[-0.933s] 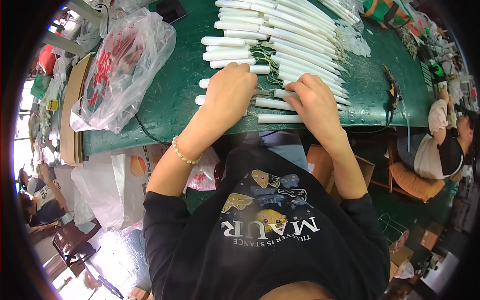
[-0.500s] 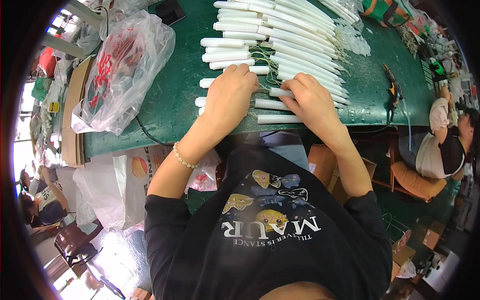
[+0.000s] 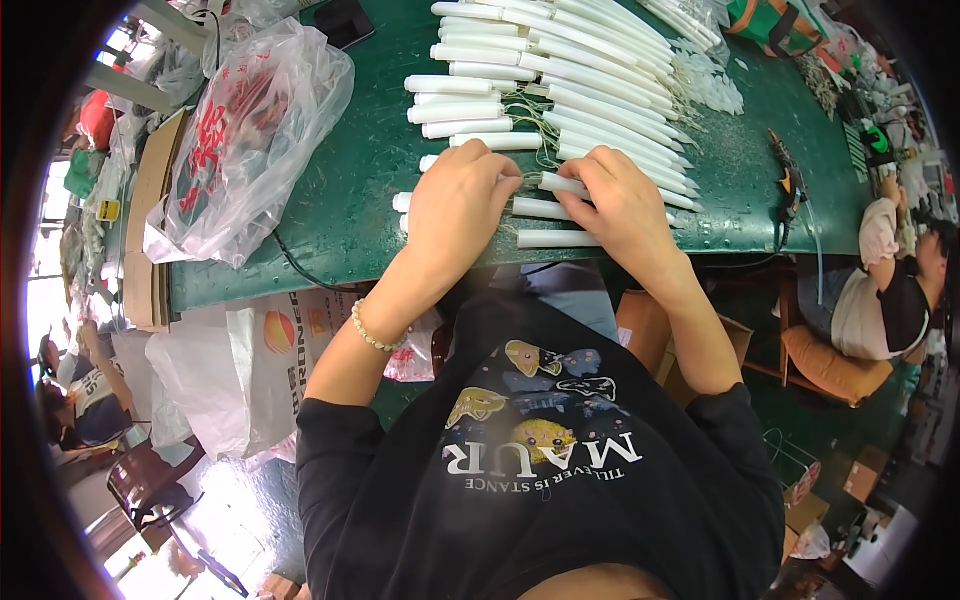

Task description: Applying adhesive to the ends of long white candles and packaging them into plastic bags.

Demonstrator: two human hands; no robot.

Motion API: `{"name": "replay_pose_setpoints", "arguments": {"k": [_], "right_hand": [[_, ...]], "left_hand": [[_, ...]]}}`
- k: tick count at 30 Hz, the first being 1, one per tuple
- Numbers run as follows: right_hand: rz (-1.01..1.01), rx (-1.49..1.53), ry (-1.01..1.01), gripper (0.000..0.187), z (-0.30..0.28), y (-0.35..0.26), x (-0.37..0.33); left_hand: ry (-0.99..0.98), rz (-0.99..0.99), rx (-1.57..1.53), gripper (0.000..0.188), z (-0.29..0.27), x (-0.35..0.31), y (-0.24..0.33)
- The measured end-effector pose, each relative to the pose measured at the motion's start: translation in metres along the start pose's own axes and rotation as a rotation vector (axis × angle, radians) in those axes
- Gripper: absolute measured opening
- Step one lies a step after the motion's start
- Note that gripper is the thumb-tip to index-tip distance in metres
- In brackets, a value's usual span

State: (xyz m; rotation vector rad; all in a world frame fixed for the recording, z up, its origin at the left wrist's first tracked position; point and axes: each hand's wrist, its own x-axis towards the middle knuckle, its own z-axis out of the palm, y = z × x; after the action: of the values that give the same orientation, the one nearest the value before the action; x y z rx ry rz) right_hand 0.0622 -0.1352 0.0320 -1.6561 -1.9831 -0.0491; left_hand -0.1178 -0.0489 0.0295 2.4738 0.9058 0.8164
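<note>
My right hand [image 3: 622,205] grips a white candle-shaped tube [image 3: 553,183] between thumb and fingers, its open end toward my left hand. Close by on the left, the fingers of my left hand [image 3: 452,210] are pinched at the thin wires leading to that tube's end. Under and beside my hands lie two more white tubes [image 3: 548,239], side by side near the table edge. Beyond are rows of long white tubes with pointed tips [image 3: 610,118], and shorter white cylinders [image 3: 460,112] at their left. Loose thin wires [image 3: 545,135] run between the two rows.
The green table [image 3: 350,180] carries a clear plastic bag [image 3: 255,135] at left and a dark phone-like slab [image 3: 340,22] behind it. To the right are a hot-glue gun [image 3: 788,185] and small translucent pieces [image 3: 712,85]. Another person [image 3: 875,290] sits at far right.
My left hand has shifted slightly right, and its fingers have turned and closed up by the tube's end. My right hand keeps its hold on the tube, almost still.
</note>
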Motion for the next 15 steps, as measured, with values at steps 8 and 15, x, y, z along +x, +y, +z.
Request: {"name": "replay_pose_setpoints", "arguments": {"k": [8,15], "right_hand": [[0.001,0.02,0.022,0.022,0.002,-0.002,0.002],[0.007,0.021,0.068,0.019,0.005,-0.009,0.004]], "left_hand": [[-0.022,-0.144,-0.149,0.011,0.003,0.003,0.007],[-0.389,-0.582,-0.692,0.024,-0.015,0.019,0.004]]}}
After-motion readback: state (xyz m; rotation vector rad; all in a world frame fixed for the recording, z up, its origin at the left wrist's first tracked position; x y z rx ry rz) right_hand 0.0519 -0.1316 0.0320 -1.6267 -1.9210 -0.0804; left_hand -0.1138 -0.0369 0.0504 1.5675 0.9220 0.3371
